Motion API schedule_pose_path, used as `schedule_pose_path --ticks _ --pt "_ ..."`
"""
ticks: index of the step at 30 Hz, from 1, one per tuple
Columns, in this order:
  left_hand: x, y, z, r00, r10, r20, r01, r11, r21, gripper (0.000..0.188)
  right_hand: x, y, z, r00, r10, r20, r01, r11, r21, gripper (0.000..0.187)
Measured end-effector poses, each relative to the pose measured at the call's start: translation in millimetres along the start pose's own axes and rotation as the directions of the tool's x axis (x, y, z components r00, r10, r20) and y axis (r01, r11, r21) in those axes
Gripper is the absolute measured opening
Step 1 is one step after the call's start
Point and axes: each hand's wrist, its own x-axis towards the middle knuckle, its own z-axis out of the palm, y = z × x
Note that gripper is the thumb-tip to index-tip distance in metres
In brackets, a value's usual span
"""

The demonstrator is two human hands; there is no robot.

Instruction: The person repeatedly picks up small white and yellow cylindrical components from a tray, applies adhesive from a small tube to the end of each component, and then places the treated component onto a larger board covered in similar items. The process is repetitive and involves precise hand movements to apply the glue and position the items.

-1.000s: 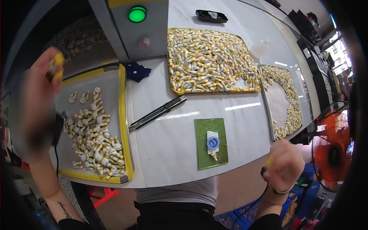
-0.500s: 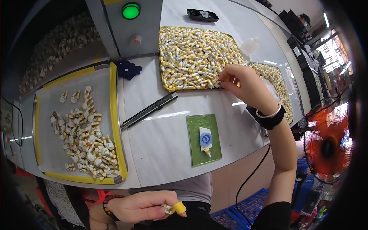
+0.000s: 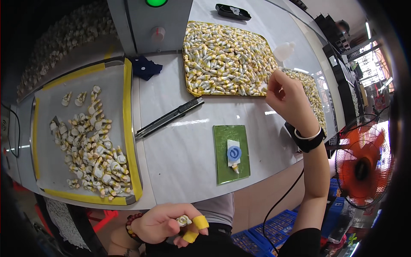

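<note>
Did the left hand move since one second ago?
Yes: the left hand moved right and nearer, past the near right corner of the yellow-taped tray.

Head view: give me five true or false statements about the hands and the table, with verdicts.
1. The left hand holds a small white piece. True.
2. The right hand rests on the green mat. False: it is near the right end of the packed tray.
3. The black cutter lies left of the green mat. True.
4. The disc on the mat is red. False: it is blue.
5. The left hand's fingers are all bare. False: yellow wraps cover two of them.
</note>
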Motion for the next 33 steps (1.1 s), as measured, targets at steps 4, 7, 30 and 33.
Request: schedule_pose_path --ticks 4,7,30,33 --pt "4.2 -8.2 -9.2 0.988 0.148 -0.043 -0.146 0.988 0.053 0.07 -12.9 -6.1 -1.7 0.995 -0.102 0.011 0.101 0.993 0.067 0.019" --pt "15.8 -6.5 4.4 0.93 0.286 -0.232 -0.283 0.958 0.044 0.058 -28.5 -21.6 -6.8 0.987 -0.138 0.087 0.133 0.989 0.063 0.027" --pt "22.9 -4.3 5.8 0.945 0.205 -0.254 -0.244 0.961 -0.132 0.046 -70.5 -61.7 20.4 0.911 -0.393 0.12 0.398 0.917 -0.014 0.031" --pt "21.8 -3.8 2.7 0.947 0.217 -0.238 -0.242 0.967 -0.081 0.048 -70.1 -64.1 21.7 0.895 -0.421 0.148 0.436 0.895 -0.09 0.03"
